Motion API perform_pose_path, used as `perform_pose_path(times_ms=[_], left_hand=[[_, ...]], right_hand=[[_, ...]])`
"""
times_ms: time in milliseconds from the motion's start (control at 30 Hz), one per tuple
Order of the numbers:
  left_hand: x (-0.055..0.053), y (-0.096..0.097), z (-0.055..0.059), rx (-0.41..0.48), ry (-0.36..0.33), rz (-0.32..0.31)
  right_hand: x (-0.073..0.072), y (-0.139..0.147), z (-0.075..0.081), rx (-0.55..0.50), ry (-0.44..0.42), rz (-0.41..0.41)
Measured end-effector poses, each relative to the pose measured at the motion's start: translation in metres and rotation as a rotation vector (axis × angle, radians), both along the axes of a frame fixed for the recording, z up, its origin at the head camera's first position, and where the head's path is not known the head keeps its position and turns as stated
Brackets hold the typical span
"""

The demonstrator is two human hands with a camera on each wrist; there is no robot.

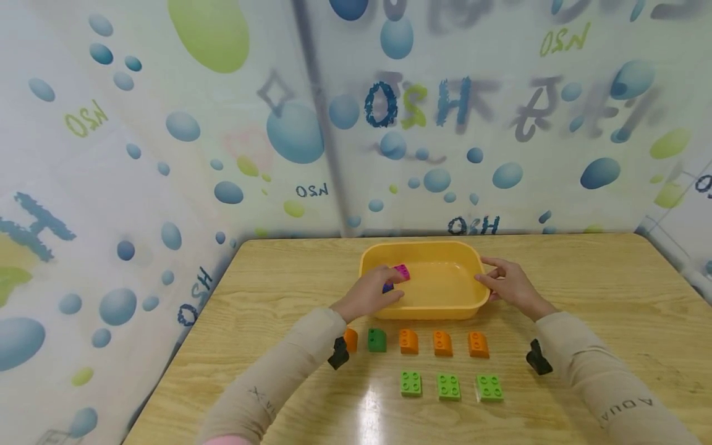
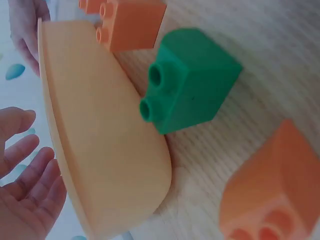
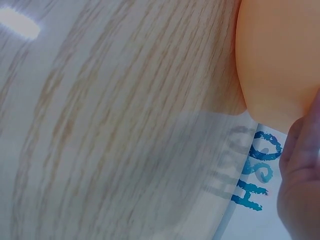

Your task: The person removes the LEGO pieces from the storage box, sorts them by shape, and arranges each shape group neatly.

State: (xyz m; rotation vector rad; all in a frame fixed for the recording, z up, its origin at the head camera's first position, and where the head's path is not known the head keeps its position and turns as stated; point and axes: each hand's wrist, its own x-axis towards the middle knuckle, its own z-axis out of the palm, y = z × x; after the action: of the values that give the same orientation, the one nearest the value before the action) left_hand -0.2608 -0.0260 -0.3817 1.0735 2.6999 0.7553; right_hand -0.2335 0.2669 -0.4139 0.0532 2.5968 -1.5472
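Note:
A yellow plastic tub (image 1: 423, 314) stands toward the back of the wooden table. My left hand (image 1: 371, 293) is over its left end, fingers loosely bent and thumb apart; in the left wrist view this hand (image 2: 30, 185) shows nothing between its fingers. Close to those fingers, inside the tub, lie a pink block (image 1: 402, 272) and a blue block (image 1: 387, 288), the blue one partly hidden by the hand. At the tub's right end my right hand (image 1: 513, 287) grips the rim, thumb on the inner side. The right wrist view catches only part of this hand (image 3: 302, 175).
In front of the tub runs a row of curved-top blocks: a green block (image 1: 377, 340) and several orange ones, such as the orange block (image 1: 408, 342). Nearer the front lie three light green square blocks (image 1: 449, 387). A patterned curtain (image 1: 389, 185) hangs behind the table.

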Motion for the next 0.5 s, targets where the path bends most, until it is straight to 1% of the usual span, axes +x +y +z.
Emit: perform_pose_path(times_ms=[133,233,300,433,500], left_hand=[[-0.013,0.008,-0.002,-0.032,-0.011,0.022],[-0.02,0.013,-0.005,-0.043,-0.031,0.04],[-0.025,0.016,-0.007,-0.051,-0.031,0.052],[-0.033,0.021,-0.012,-0.066,-0.035,0.104],[-0.036,0.023,-0.013,-0.059,-0.044,0.129]], right_hand=[[0.001,0.0,0.001,0.002,0.005,0.002],[0.001,0.0,0.001,0.002,0.008,0.002],[0.001,0.0,0.001,0.002,0.01,0.003],[0.001,0.0,0.001,0.003,0.012,0.003],[0.001,0.0,0.001,0.006,0.013,0.002]])
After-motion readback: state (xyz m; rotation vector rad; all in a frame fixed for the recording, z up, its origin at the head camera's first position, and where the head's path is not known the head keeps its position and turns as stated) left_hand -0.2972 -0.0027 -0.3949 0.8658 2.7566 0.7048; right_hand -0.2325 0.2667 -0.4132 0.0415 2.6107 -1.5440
